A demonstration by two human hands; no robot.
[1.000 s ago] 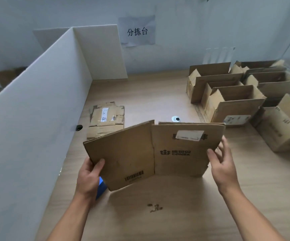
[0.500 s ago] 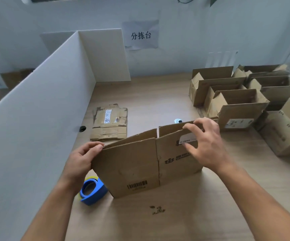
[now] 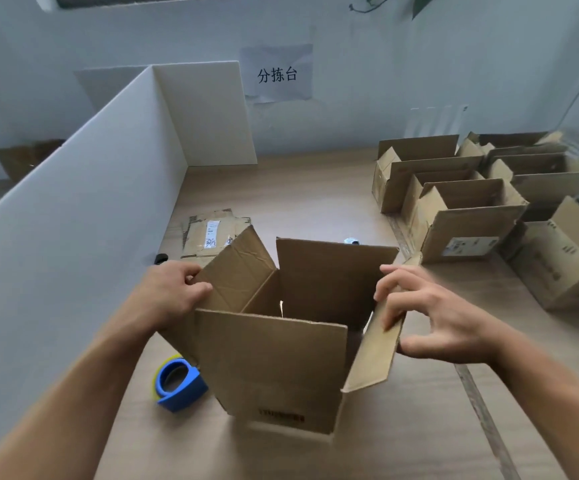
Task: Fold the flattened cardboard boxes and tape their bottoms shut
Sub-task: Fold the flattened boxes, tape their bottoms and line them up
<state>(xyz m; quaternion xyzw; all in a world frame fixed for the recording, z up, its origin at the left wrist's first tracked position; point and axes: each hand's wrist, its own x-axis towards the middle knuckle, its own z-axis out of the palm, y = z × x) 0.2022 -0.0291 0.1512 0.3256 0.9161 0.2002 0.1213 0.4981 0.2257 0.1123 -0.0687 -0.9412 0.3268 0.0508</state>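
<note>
Head view: on the wooden table (image 3: pixel 316 188) the cardboard box (image 3: pixel 274 368), flat a second ago, now stands before me as a squared tube, so folding the flaps comes next. Its long axis looks vertical, open end facing up. My left hand (image 3: pixel 167 296) grips the left flap (image 3: pixel 239 268); my right hand (image 3: pixel 430 317) pinches the right flap (image 3: pixel 374 351). The blue tape roll (image 3: pixel 179 384) lies just beside its base.

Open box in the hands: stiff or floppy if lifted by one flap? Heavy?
Probably light: the cardboard box looks empty, flaps up. Likely to skew out of square: no tape shows on it, and the left hand and right hand each hold a side flap. The creased left flap would probably bend if lifted alone.
</note>
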